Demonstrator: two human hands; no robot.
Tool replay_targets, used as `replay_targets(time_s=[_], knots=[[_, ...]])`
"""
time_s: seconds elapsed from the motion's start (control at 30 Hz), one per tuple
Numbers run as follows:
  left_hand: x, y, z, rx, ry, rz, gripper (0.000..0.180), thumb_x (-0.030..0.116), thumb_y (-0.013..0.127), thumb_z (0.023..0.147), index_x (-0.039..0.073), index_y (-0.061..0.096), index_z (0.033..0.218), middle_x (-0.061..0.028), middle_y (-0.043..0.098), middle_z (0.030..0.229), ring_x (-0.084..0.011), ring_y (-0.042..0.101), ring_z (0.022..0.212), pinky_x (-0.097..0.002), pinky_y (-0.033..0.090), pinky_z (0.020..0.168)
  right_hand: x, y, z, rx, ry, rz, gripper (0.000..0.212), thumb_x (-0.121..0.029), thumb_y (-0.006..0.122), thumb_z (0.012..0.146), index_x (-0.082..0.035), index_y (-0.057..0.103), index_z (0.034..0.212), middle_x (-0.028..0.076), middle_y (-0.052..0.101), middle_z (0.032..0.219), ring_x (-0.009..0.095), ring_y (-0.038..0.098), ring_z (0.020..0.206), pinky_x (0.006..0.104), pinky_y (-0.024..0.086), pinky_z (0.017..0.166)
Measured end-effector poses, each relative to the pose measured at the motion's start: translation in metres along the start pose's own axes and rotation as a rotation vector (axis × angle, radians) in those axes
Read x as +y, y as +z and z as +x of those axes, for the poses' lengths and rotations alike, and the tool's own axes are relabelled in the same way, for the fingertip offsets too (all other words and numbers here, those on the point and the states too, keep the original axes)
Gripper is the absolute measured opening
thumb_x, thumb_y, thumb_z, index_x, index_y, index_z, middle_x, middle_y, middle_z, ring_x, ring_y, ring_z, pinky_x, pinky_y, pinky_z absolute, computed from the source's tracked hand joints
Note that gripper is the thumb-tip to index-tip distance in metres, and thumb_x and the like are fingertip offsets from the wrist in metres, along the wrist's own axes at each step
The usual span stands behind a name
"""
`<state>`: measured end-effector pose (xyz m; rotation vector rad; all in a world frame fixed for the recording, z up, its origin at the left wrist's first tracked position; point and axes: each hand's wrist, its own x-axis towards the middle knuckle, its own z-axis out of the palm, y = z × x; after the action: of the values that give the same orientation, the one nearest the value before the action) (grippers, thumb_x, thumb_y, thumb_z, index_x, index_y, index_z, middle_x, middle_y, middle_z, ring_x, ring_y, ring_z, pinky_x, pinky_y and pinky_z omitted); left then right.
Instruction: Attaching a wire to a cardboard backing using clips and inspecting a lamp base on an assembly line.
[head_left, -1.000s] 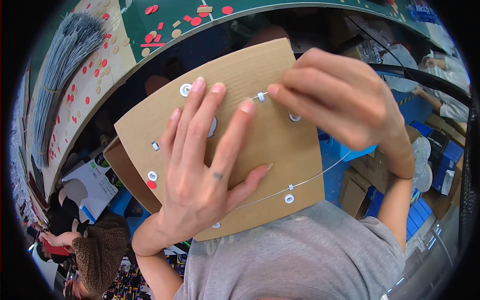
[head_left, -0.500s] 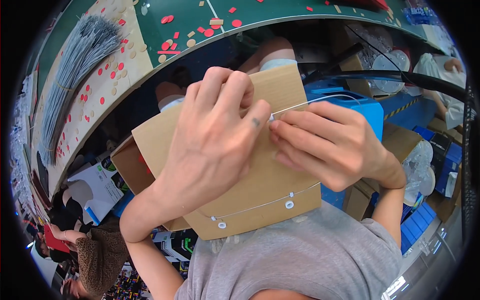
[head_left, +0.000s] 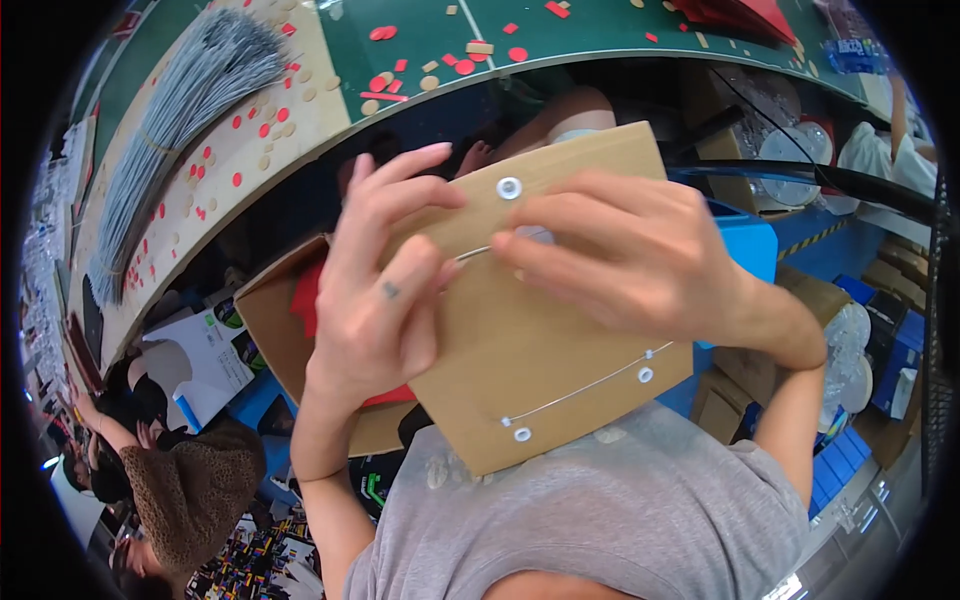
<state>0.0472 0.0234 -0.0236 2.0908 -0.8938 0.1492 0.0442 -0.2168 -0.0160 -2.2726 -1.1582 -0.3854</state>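
A brown cardboard panel [head_left: 560, 330] lies tilted in front of me above my lap. A white eyelet [head_left: 509, 188] sits near its far edge. Toward its near edge are two white rings [head_left: 522, 434] and a thin pale cord [head_left: 575, 388] stretched between two small white end pieces. My left hand [head_left: 375, 290] is at the panel's left side, index finger and thumb closed on one end of another thin cord [head_left: 474, 252], other fingers raised. My right hand [head_left: 630, 250], slightly blurred, pinches that cord further right, over the panel; a white piece shows partly beneath its fingers.
A long bundle of grey cords [head_left: 170, 150] lies on the curved table [head_left: 320, 75], among scattered red and tan discs and strips. An open carton [head_left: 285, 300] with red material stands under the panel. A blue bin [head_left: 745, 245] is at right; another person [head_left: 190, 490] sits at lower left.
My hands have moved apart, the left one leftward, exposing the eyelet and a length of cord. The panel has shifted right in view, and the cord loop above my right hand no longer shows.
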Motion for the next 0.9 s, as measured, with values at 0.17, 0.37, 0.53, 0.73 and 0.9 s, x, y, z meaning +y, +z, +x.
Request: replay_targets(time_s=[0.17, 0.37, 0.53, 0.73, 0.9], knots=[[-0.006, -0.004, -0.012, 0.101, 0.027, 0.083, 0.016, -0.004, 0.067, 0.071, -0.003, 0.057, 0.084, -0.0239, 0.063, 0.121, -0.0473, 0.057, 0.127, -0.0680, 0.028, 0.113, 0.012, 0.025, 0.008, 0.062, -0.046, 0.245, 0.038, -0.002, 0.074, 0.059, -0.001, 0.075, 0.097, 0.006, 0.066, 0.082, 0.020, 0.063, 0.068, 0.0318, 0.053, 0.056], [0.010, 0.012, -0.047, 0.282, -0.627, -0.760, 0.076, 0.008, 0.063, 0.085, 0.003, 0.031, 0.153, -0.0201, 0.052, 0.138, -0.0246, 0.052, 0.129, -0.0397, 0.040, 0.110, 0.011, 0.024, 0.006, -0.017, -0.163, 0.207, 0.052, -0.004, 0.071, 0.057, -0.001, 0.076, 0.108, 0.005, 0.060, 0.083, 0.020, 0.056, 0.067, 0.0308, 0.052, 0.057], [0.013, 0.020, -0.053, 0.402, -0.670, -0.949, 0.075, 0.001, 0.061, 0.085, 0.005, 0.031, 0.153, -0.0136, 0.056, 0.127, -0.0206, 0.060, 0.115, -0.0341, 0.049, 0.098, 0.002, 0.005, 0.023, -0.242, -0.253, 0.070, 0.059, -0.012, 0.066, 0.059, 0.004, 0.073, 0.116, 0.004, 0.049, 0.078, 0.020, 0.052, 0.069, 0.0324, 0.049, 0.058], [0.018, 0.028, -0.053, 0.504, -0.680, -1.015, 0.066, -0.007, 0.059, 0.082, 0.004, 0.035, 0.143, -0.0152, 0.058, 0.124, -0.0210, 0.063, 0.111, -0.0338, 0.051, 0.095, -0.012, -0.003, 0.019, -0.354, -0.188, -0.004, 0.065, -0.011, 0.065, 0.061, 0.006, 0.069, 0.124, 0.004, 0.040, 0.075, 0.019, 0.049, 0.068, 0.0325, 0.045, 0.059], [0.017, 0.028, -0.053, 0.493, -0.645, -1.010, 0.058, -0.008, 0.057, 0.083, 0.005, 0.036, 0.135, -0.0158, 0.057, 0.121, -0.0206, 0.064, 0.107, -0.0336, 0.053, 0.090, -0.016, -0.006, 0.020, -0.413, -0.207, -0.075, 0.068, -0.011, 0.066, 0.063, 0.006, 0.066, 0.129, 0.004, 0.041, 0.078, 0.019, 0.049, 0.071, 0.0323, 0.045, 0.063]])
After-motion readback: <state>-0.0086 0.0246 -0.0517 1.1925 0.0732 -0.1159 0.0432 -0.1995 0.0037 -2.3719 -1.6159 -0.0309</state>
